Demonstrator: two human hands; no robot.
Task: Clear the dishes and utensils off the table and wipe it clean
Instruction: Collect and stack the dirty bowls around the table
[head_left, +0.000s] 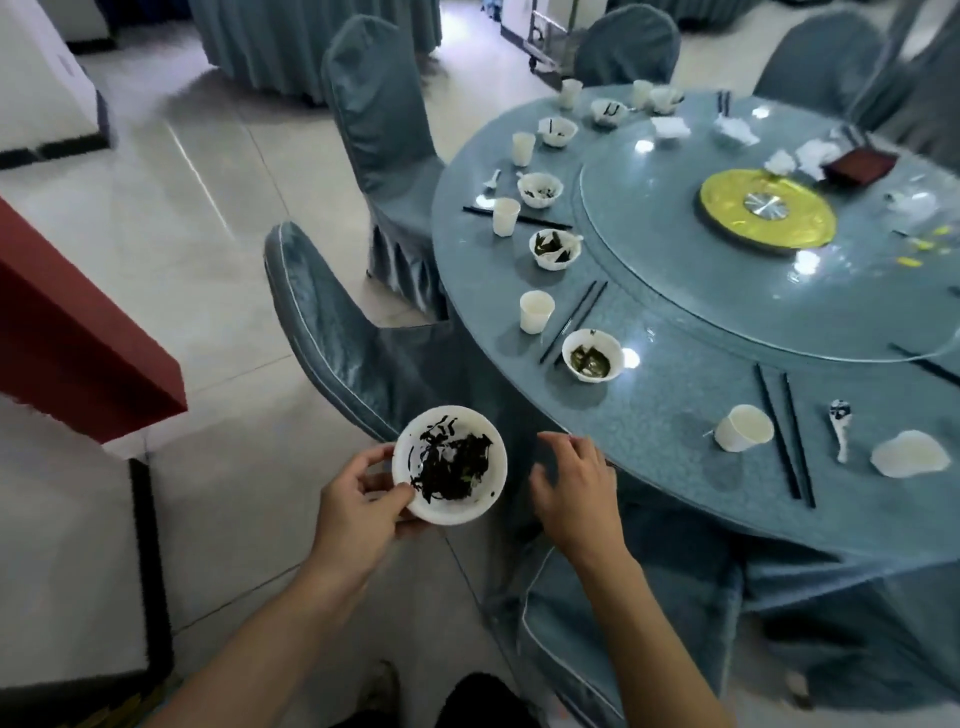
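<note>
My left hand (358, 493) grips a white bowl (450, 464) with dark leafy scraps, held off the table over the floor and a chair. My right hand (576, 488) hovers just right of the bowl, fingers loosely curled, holding nothing. On the round blue table (675, 415) stand several white bowls with scraps, the nearest one (592, 356) by a pair of black chopsticks (574, 322). White cups, one upright (536, 310) and one tipped (743, 427), another chopstick pair (784, 431), a spoon (840, 428) and a flattened white dish (909, 453) also lie there.
A glass turntable (675, 249) with a yellow centre disc (766, 210), crumpled napkins and a dark red tray (860, 165) fills the table's middle. Blue-covered chairs (343, 343) ring the table. A red-edged counter (78, 322) stands at the left; a trolley stands far back.
</note>
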